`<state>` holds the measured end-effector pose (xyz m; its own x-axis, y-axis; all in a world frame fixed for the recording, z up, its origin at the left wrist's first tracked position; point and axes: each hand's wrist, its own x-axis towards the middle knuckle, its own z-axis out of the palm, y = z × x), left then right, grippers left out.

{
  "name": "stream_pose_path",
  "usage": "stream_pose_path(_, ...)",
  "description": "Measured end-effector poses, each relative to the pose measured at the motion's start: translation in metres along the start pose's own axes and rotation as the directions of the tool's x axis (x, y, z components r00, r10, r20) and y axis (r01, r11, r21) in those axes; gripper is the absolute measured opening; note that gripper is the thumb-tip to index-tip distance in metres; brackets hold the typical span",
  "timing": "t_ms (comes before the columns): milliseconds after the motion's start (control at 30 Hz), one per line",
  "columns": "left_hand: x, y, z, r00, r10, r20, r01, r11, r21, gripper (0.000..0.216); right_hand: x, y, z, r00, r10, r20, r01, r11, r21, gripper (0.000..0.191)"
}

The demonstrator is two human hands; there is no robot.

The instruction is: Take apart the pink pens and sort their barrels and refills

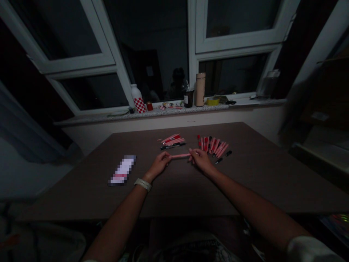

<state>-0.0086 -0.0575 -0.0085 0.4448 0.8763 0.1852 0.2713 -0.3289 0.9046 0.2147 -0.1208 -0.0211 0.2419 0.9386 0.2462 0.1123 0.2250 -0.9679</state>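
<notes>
A thin pink pen (180,155) is held level between my two hands, just above a dark brown table (174,189). My left hand (160,162) pinches its left end; a pale wristband sits on that wrist. My right hand (200,159) grips its right end with the fingers closed. Behind my left hand lies a small heap of pink and black pens (173,141). Behind my right hand, several red and pink pens (214,145) are fanned out in a row, with two small dark caps (223,157) beside them.
A flat blurred-out object (122,170) lies on the table to the left. On the windowsill stand a red-and-white checked bottle (138,98), a dark cup (188,98), a tall beige flask (200,89) and a yellow tape roll (212,101). The room is dim.
</notes>
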Motion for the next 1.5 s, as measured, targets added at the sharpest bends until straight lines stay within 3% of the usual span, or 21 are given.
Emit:
stream_pose_path(1000, 0.0041, -0.0053, -0.0015, 0.996, -0.082, 0.047, 0.085, 0.994, -0.067, 0.033, -0.0018, -0.0018, -0.0011, 1.0, -0.018, 0.016, 0.019, 0.999, -0.045, 0.053)
stream_pose_path(1267, 0.0025, -0.0043, -0.0016, 0.998, -0.044, 0.033, 0.045, 0.998, -0.048, 0.044, -0.0031, -0.0059, -0.0009, 1.0, -0.014, 0.007, 0.015, 0.999, -0.037, 0.052)
stream_pose_path(1500, 0.0005, 0.0005, -0.0006, 0.997, -0.035, 0.072, 0.038, 0.999, -0.039, 0.04, -0.0028, -0.0067, 0.0006, 1.0, -0.001, -0.002, 0.001, 1.0, -0.013, 0.053)
